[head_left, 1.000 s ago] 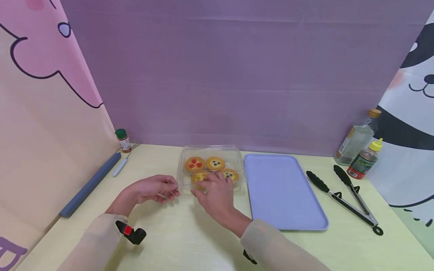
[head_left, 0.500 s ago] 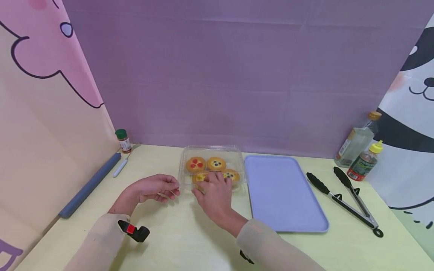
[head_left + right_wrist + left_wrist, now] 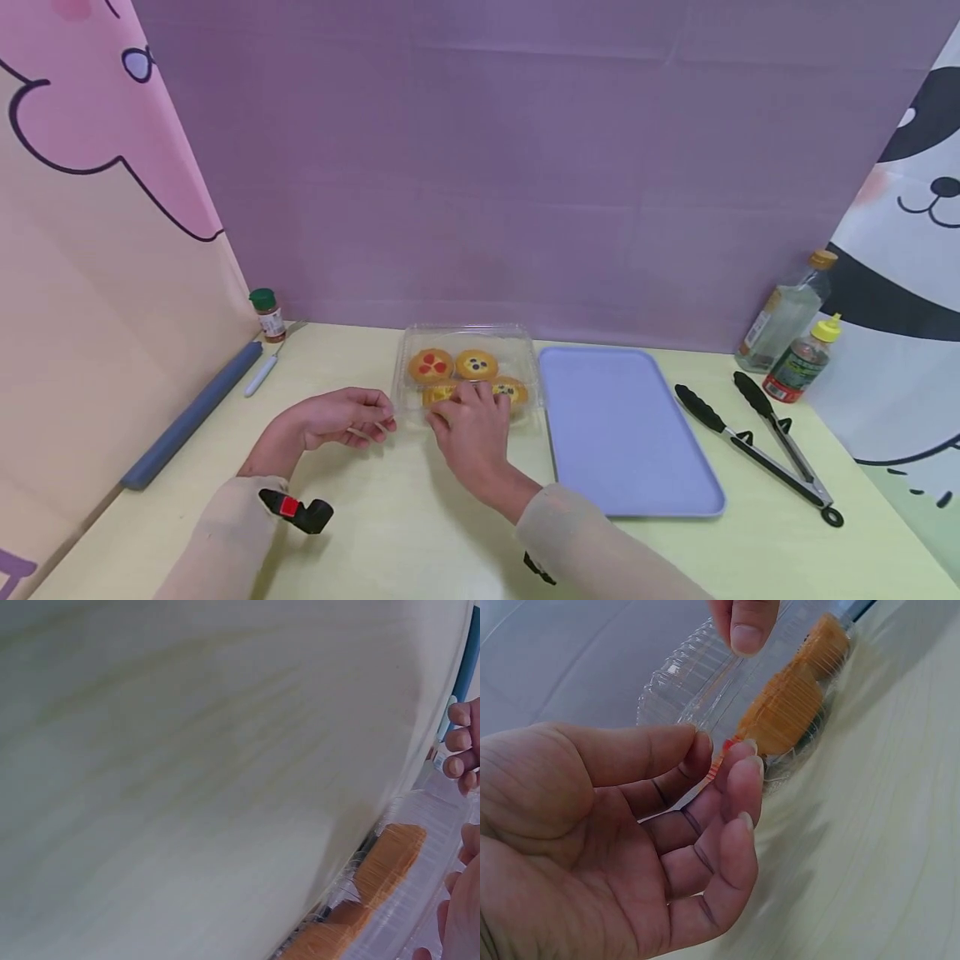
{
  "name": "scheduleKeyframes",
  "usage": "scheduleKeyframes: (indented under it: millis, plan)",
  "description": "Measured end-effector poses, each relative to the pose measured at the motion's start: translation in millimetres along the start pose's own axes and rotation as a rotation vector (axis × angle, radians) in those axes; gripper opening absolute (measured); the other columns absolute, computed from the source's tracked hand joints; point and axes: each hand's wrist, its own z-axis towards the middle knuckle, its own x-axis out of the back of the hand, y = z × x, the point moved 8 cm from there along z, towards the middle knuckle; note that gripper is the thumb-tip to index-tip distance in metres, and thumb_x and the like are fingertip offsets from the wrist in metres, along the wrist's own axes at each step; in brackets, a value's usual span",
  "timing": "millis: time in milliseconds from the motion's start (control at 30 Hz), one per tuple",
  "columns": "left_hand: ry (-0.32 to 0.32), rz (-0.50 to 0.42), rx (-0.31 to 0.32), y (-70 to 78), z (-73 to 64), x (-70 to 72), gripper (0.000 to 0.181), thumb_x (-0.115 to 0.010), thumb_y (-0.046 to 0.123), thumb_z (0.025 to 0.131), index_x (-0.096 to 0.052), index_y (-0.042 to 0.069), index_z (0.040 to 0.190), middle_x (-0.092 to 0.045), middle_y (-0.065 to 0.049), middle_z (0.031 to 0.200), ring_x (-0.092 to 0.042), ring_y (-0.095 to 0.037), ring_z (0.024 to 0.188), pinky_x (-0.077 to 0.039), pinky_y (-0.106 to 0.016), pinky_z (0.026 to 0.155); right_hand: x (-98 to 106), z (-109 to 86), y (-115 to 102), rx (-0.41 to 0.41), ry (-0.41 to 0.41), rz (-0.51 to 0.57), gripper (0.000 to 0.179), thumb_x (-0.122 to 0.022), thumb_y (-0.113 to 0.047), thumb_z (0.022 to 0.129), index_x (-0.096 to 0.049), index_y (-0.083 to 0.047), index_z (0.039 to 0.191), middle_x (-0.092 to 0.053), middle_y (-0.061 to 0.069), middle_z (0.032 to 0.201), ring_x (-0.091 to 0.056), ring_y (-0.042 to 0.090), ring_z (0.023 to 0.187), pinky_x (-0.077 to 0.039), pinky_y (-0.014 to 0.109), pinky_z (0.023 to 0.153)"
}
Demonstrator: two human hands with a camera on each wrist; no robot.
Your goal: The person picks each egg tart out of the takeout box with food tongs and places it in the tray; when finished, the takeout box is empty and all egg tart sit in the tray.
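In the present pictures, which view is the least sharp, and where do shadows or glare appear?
Right wrist: softest, table grain blurred; head: clearer, soft shadows near the left hand and right hand; left wrist: glints on the clear container, shadow across the table.

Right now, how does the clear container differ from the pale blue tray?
The clear container is see-through; the pale blue tray is opaque. The container is boxy and deep, the tray flat with a low rim. The container holds tarts; the tray holds none. The tray looks longer than the container. Both sit on the table.
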Motion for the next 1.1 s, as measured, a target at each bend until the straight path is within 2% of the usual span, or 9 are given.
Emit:
scheduleKeyframes:
  millis: [267, 767, 1100]
  plan:
    - [-0.015, -0.004, -0.015, -3.4, -0.8, 0.9, 0.016, -0.053, 0.02, 0.104, -0.058, 0.005, 0.107, -0.064, -0.006, 0.105, -0.063, -0.017, 0.088, -0.053, -0.03, 0.075, -1.6, 0.4, -1.0, 0.015, 0.061, -0.016, 0.01, -0.082, -0.042, 0.081, -0.079, -0.033, 0.084, -0.058, -0.01, 0.084, -0.053, 0.015, 0.088, -0.034, 0.036, 0.074]
    - [-0.013, 0.015, -0.018, -0.7, 3.2, 2.5, 0.015, -0.054, 0.019, 0.103, -0.06, 0.005, 0.105, -0.063, -0.009, 0.108, -0.062, -0.018, 0.09, -0.054, -0.03, 0.076, -4.7, 3.5, 3.1, 0.018, 0.064, -0.019, 0.011, -0.081, -0.042, 0.083, -0.08, -0.031, 0.085, -0.058, -0.009, 0.082, -0.055, 0.015, 0.088, -0.035, 0.037, 0.075]
    - [-0.011, 0.013, -0.016, -0.3, 2.8, 3.4, 0.017, -0.054, 0.02, 0.103, -0.06, 0.005, 0.105, -0.064, -0.005, 0.104, -0.063, -0.017, 0.09, -0.053, -0.03, 0.077, -4.9, 4.2, 2.4, 0.041, 0.072, -0.037, 0.012, -0.08, -0.042, 0.083, -0.08, -0.031, 0.087, -0.059, -0.009, 0.082, -0.056, 0.015, 0.088, -0.037, 0.037, 0.076]
